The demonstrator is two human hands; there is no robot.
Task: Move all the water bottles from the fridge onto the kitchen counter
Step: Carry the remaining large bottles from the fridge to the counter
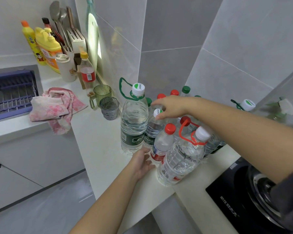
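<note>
Water bottles of clear plastic [184, 120] stand upright in a cluster on the white kitchen counter [98, 137], packed into the tiled corner and touching one another. Fridge not in view.

Right hand [172, 107] reaches over the front row and pinches the white cap of a small clear bottle with a dark green label [153, 132]. A top grip makes sense. The slot between the tall clear bottle with a green carry loop [134, 119] and the red-capped clear bottle with a red-and-white label [161, 144] looks too tight for a grip round the body. Neighbours hide the base, so I can't tell if it is down on the counter.

Left hand [142, 162] is relaxed, fingers extended, grasping nothing, at the foot of the red-capped bottle. Touching or just beside, can't tell. Probably a guard against the front row tipping or sliding.

Packing toward the wall keeps the bottles off the black hob [235, 200] on the right and apart from the green translucent mug [102, 92] and grey tumbler [109, 108] on the left.

My read is a placement step, task well along. Main risk is a nudge toppling the large clear bottle with a red carry strap [181, 159], nearest the counter edge.
</note>
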